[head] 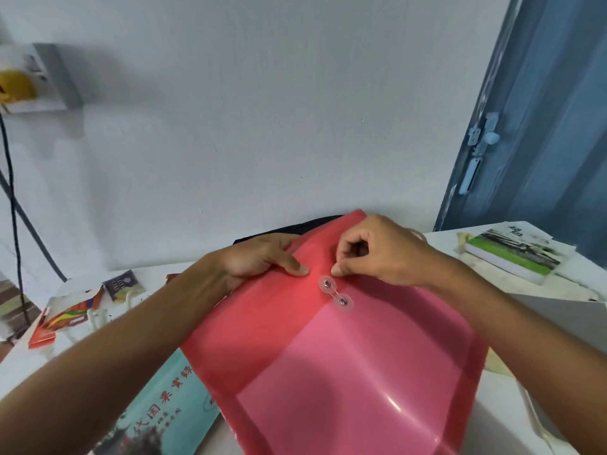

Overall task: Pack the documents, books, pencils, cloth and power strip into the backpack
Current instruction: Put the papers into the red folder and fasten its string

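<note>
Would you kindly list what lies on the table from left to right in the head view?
Red booklet → teal book → left hand → right hand, both on the red folder → green-edged book.

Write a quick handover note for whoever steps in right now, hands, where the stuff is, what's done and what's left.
Left hand: grips the red document envelope at its top edge, thumb pressing the flap.
Right hand: pinching the closure string beside the two button discs.
Dark backpack: behind the envelope, mostly hidden.
Green-edged book: on the table, right. Teal book: under the envelope, left.
Done: string runs between the discs.
Left: envelope and books not yet packed; pencils, cloth, power strip not seen.
</note>
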Demonstrator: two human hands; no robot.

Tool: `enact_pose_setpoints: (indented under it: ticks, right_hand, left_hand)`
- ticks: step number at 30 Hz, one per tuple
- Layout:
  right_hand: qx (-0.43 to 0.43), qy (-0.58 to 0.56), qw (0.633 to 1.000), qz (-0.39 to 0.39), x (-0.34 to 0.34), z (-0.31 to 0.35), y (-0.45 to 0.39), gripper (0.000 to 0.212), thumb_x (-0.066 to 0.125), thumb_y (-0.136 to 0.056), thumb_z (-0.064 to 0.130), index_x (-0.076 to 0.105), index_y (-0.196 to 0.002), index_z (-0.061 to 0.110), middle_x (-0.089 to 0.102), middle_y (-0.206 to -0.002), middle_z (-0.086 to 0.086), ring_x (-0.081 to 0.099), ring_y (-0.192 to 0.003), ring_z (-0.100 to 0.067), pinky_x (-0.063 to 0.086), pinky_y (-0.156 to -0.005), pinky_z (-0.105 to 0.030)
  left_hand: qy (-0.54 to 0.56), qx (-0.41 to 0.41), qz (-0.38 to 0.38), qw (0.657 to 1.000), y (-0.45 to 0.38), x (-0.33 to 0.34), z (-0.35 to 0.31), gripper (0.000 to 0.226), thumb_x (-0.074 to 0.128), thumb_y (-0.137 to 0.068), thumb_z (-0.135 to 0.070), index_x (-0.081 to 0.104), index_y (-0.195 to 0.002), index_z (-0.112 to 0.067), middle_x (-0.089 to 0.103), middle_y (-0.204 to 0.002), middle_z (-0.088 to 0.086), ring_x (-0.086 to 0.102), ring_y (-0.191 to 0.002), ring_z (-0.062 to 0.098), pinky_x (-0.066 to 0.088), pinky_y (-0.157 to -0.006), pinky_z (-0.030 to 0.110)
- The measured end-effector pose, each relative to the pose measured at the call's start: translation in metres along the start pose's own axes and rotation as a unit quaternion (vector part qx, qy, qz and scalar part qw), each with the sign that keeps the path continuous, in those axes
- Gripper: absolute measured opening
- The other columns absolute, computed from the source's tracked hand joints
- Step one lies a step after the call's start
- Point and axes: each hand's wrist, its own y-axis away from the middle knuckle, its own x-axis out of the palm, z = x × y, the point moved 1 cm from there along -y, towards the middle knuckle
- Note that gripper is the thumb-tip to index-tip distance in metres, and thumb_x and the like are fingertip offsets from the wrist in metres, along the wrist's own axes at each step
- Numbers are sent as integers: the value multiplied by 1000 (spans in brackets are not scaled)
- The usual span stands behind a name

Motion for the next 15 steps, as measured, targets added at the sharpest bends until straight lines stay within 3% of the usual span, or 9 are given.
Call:
enact_pose_setpoints:
  ticks: [4,8,12,15]
  right_hand:
    - [-65,40,995,-67,14,-20,11,5,71,-83,14,73,-78,15,64,-73,7,57,-67,-7,47,-65,-29]
    - [-107,97,984,-106,28,-33,22,26,58,-85,7,74,-104,14,54,-74,7,52,-63,-6,45,-59,-24]
    - [-90,120,978,-143,41,-42,27,30,51,-86,9,73,-107,11,59,-84,0,61,-77,-17,53,-65,-38]
    - [-77,149,970,-178,46,-48,29,30,54,-83,2,73,-105,9,60,-85,-2,63,-78,-20,56,-64,-38]
  left_hand:
    - [52,19,-40,998,2,-5,4,41,60,-75,5,62,-115,-2,69,-97,17,70,-76,25,58,-71,34]
    - [128,35,-89,987,4,-9,15,49,60,-72,5,61,-120,-5,68,-103,19,70,-78,29,59,-70,38]
    - [182,74,-127,972,4,-2,30,56,60,-68,2,58,-124,-4,65,-106,24,69,-79,32,58,-75,45]
    - [236,74,-156,956,3,0,41,62,63,-66,-1,56,-127,-5,62,-115,26,68,-85,34,55,-81,51]
